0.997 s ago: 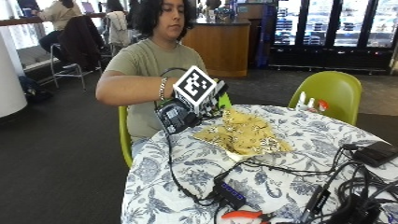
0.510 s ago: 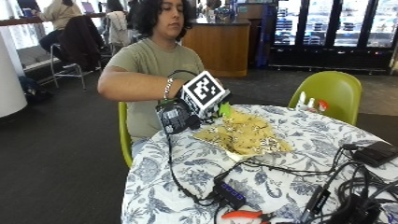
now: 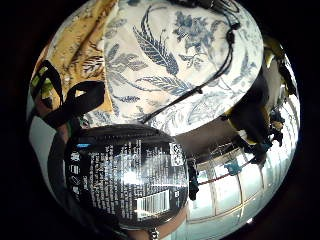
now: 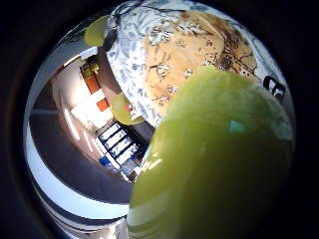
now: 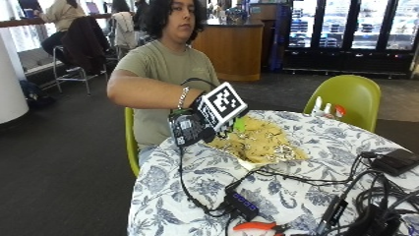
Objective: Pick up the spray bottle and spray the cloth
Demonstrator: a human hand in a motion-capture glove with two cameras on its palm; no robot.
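Observation:
In the outside view my gloved right hand (image 5: 196, 107) grips a dark spray bottle (image 5: 187, 129) with a printed label, held above the table's near-left edge. The bottle's green spray head (image 5: 239, 124) is at the edge of the yellow patterned cloth (image 5: 262, 142), which lies crumpled on the floral tablecloth (image 5: 196, 182). The little finger side palm view shows the bottle's black label (image 3: 125, 175) close to the palm, with the cloth (image 3: 75, 45) beyond it. The green head (image 4: 214, 159) fills much of the thumb side palm view, over the cloth (image 4: 199, 45).
Black cables and a small black hub (image 5: 242, 204) lie across the table's front. A black box (image 5: 396, 161) sits at the right, and an orange-handled tool (image 5: 258, 227) lies near the front edge. A green chair (image 5: 347, 96) stands behind the table.
My hand has drifted slightly toward the cloth and a little lower with the bottle in it. The cloth has not moved.

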